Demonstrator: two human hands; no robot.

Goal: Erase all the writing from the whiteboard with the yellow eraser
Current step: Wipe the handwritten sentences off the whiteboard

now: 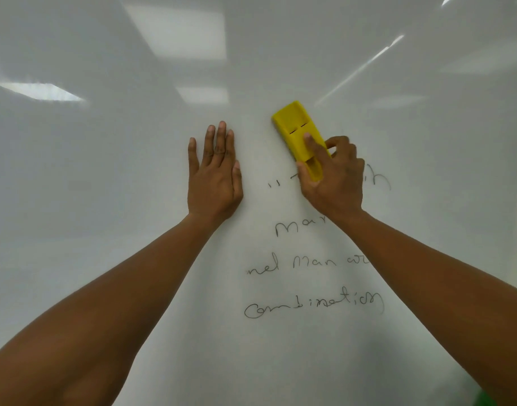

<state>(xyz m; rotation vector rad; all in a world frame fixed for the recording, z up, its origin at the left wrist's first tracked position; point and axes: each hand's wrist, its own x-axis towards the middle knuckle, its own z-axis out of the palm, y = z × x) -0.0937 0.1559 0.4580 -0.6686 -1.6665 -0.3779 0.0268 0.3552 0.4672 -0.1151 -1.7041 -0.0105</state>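
1. Yellow eraser (298, 136): centre-right of the frame, lying tilted against the whiteboard (105, 200), its upper end towards the upper left, just above the top line of writing.
2. Right hand (332, 177): curled round the eraser's lower end, one finger laid along its back, the others wrapped at the far side.
3. Writing (313, 303): four dark handwritten lines below the eraser, lower centre-right; the top line shows only fragments beside the hand, and the two middle lines are partly hidden by the right forearm.
4. Left hand (214, 171): centre of the frame, flat on the board with straight fingers, holding nothing, well left of the writing.
5. Risk, judged: light or uneven pressure from the tilted eraser may leave streaks; the forearm brushing the lines could smear ink.
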